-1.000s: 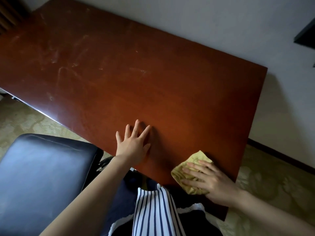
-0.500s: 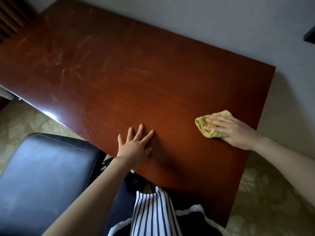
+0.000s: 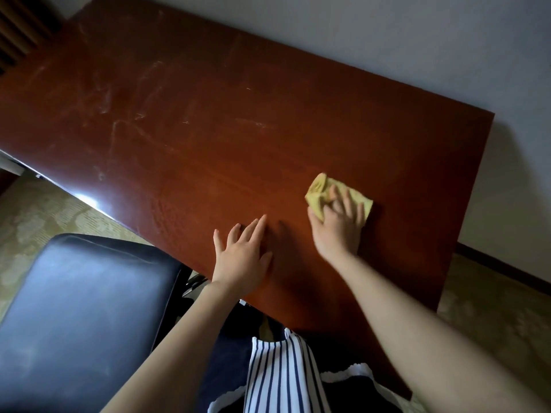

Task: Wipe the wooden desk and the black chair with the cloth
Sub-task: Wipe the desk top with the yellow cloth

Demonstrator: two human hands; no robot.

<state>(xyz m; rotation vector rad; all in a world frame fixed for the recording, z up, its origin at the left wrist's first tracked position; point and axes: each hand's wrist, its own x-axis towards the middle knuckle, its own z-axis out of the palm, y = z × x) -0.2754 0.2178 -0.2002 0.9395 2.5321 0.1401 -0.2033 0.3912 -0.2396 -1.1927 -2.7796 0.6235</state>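
1. Pressing the yellow cloth (image 3: pixel 320 192) onto the table (image 3: pixel 208 129), your right hand (image 3: pixel 337 225) lies flat on it, fingers spread and slightly blurred.
2. The cloth is bunched, right of the table's middle.
3. Your left hand (image 3: pixel 241 254) rests flat on the wood nearby, fingers straight, holding nothing.
4. The black chair (image 3: pixel 83 308) stands at the table's near edge, to your left.

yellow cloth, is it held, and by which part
The yellow cloth is not gripped: the right hand presses its near half onto the wooden desk. Left hand empty.
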